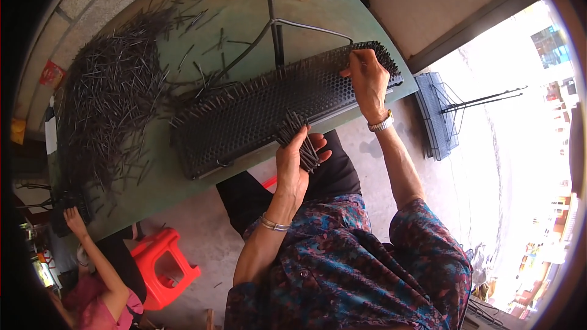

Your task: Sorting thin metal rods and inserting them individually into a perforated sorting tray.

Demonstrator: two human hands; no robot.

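My left hand [290, 165] is closed around a bundle of thin dark sticks [292, 126], just in front of a long black perforated rack [263, 116]. The rack lies slantwise along the table's near edge, its face full of small round holes. Short dark sticks stand up in rows along its far side and crowd its right end. Over that right end, my right hand [369, 79] has its fingertips pinched together low among the sticks. What those fingertips hold, if anything, is too small to make out. A metal rod frame [270, 21] rises behind the rack.
A big heap of loose dark sticks [113, 85] covers the left of the green table [318, 12]. At lower left, another person's hand [74, 220] touches a dark rack beside a red plastic stool [156, 269]. A similar rack [435, 116] stands on the floor at right.
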